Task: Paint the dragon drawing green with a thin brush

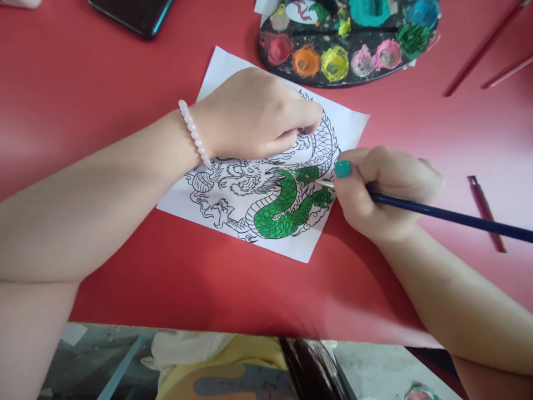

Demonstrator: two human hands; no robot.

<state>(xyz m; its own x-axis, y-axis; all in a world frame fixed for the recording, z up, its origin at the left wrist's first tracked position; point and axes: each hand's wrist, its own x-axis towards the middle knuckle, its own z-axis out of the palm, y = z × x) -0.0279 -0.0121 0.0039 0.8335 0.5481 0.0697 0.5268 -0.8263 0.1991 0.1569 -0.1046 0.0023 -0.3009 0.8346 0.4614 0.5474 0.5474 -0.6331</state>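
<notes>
A white sheet (216, 72) with a black outline drawing of a dragon lies on the red table (83, 72). Part of the dragon's body (278, 214) is painted green. My left hand (254, 114) rests flat on the upper part of the sheet, fingers curled down onto it; a pink bead bracelet (194, 133) circles the wrist. My right hand (378, 191) grips a dark blue paintbrush (449, 216), whose tip (317, 181) touches the drawing at the edge of the green area.
A black palette (347, 41) with wells of red, orange, yellow, pink, green and teal paint sits behind the sheet. A dark phone (133, 15) lies at the back left. Red brushes or pencils (485, 44) lie at the right. The table's front edge runs along the bottom.
</notes>
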